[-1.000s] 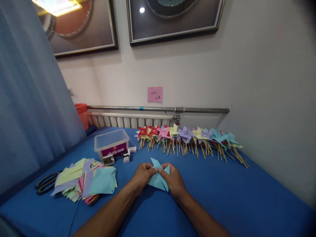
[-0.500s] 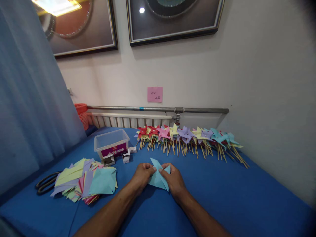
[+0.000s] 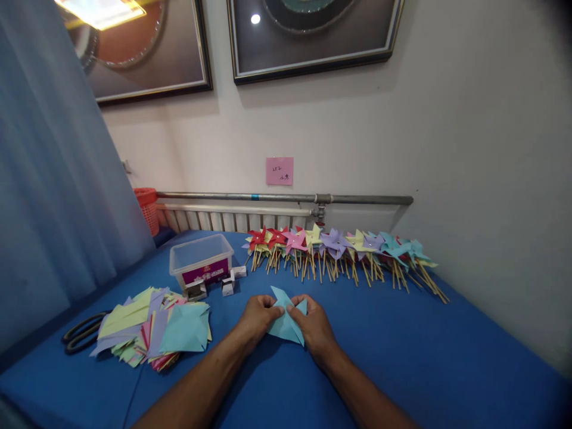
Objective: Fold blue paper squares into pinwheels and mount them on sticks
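Observation:
Between my hands, just above the blue table, is a light blue paper pinwheel (image 3: 286,329), partly folded, with one point sticking up and another to the right. My left hand (image 3: 259,319) pinches its left side, the thumb pressed near the centre. My right hand (image 3: 315,325) grips the right side, its thumb also close to the centre. My fingers behind the paper are hidden. Left of my hands lies a pile of coloured paper squares (image 3: 185,328), a light blue one on top.
Black-handled scissors (image 3: 83,333) lie partly under the paper pile. Behind it stand a clear plastic tub (image 3: 201,250) and small open boxes (image 3: 227,285). Several finished pinwheels (image 3: 335,243) on sticks lie along the back by the wall. A blue curtain (image 3: 58,167) hangs at left.
Almost nothing differs. My left thumb has shifted slightly inward on the paper, and the whole view has drifted a little.

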{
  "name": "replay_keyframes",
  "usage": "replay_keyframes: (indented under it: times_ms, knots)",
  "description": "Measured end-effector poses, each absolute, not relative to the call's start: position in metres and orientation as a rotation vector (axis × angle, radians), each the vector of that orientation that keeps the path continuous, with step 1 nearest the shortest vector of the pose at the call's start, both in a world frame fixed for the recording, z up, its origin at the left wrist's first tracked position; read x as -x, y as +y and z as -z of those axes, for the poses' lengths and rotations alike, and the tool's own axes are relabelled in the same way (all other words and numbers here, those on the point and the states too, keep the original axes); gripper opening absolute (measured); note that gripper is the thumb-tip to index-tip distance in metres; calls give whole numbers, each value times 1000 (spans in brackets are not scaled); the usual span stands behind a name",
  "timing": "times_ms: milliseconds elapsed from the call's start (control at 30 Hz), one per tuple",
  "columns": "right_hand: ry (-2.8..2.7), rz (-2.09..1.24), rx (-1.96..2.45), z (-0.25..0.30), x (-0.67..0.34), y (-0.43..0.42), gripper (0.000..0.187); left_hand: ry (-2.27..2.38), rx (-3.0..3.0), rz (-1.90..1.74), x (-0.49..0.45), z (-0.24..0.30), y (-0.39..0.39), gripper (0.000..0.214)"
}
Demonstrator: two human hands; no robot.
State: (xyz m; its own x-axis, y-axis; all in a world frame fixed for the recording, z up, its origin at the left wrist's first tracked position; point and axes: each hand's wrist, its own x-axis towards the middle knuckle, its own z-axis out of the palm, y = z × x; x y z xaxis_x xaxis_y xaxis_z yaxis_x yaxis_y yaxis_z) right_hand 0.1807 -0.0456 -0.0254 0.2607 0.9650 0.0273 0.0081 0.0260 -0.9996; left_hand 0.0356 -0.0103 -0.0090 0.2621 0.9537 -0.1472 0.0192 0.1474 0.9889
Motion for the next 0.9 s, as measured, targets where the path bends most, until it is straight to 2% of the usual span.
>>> replay_keyframes:
  times_ms: [200,567,900]
  knots:
    - [-1042,-986,1299,28,-182,-45,25,1081,-1197,-898,-36,10,-8,31]
    - [-1057,-991,1267,29,-183,-45,33,1114,-1202,-927,-35,11,-7,26]
    - [-944,-1212,1012,28,-180,-49,39,1083,-986,-1067,-24,15,8,26]
